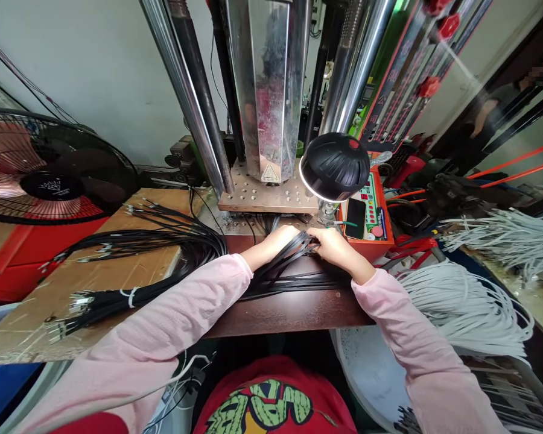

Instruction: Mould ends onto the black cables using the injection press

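Both hands are in front of a machine's metal plate (271, 204). Black cables (292, 253) run in a loose bundle between them. My right hand (329, 244) is closed round the right end of this bundle. My left hand (283, 238) reaches in at the bundle's upper left, by the plate's front edge; its fingertips are hidden. More black cables (303, 282) lie across the brown table (289, 316) below the hands. To the left, a long pile of black cables (194, 232) and a tied bundle (149, 292) rest on cardboard.
A black lamp (335, 167) hangs just above my right hand. Behind it are a phone (355, 218) and an orange control box (384, 226). White cables (470, 307) are heaped at the right. A fan (49, 175) stands at the left. A person (493, 114) is at the far right.
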Demonstrator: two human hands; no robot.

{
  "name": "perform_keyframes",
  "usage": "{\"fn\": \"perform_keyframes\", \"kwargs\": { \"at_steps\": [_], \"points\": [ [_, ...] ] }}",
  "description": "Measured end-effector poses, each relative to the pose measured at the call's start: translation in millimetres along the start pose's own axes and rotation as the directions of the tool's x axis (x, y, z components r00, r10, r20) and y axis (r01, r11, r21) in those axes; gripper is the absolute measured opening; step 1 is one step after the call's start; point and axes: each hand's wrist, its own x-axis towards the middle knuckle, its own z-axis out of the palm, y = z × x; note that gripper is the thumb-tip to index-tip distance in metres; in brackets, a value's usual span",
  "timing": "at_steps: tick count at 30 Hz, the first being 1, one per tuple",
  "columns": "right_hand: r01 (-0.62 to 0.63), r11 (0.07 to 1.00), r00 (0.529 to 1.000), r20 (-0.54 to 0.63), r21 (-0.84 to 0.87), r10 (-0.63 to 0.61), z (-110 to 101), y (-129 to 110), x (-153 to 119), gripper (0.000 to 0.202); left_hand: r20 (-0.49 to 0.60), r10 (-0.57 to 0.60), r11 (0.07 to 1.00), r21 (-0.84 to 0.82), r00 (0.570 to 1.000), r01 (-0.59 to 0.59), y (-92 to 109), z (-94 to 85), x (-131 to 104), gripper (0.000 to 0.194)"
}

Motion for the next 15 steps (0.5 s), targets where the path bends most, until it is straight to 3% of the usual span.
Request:
{"fn": "perform_keyframes", "kwargs": {
  "at_steps": [7, 11, 15],
  "points": [
    [0.012, 0.99, 1.0, -0.002, 0.142, -0.012, -8.4, 14.5, -6.5, 0.025, 0.055, -0.067, 0.998, 0.024, 0.996, 0.066, 12.1, -15.2, -9.6, 0.018],
    [0.068, 0.995, 0.994, -0.092, 0.068, -0.062, -13.8, 23.1, -10.6, 0.044, -0.037, -0.031, 0.999, -0.027, 0.999, 0.03, 19.8, -24.3, -22.3, 0.022],
    [0.01, 0.997, 0.988, -0.153, 0.08, 0.002, -9.9, 21.6, -12.8, 0.057, -0.153, -0.03, 0.997, -0.076, 0.988, 0.018, 19.1, -21.0, -26.6, 0.029]
  ]
}}
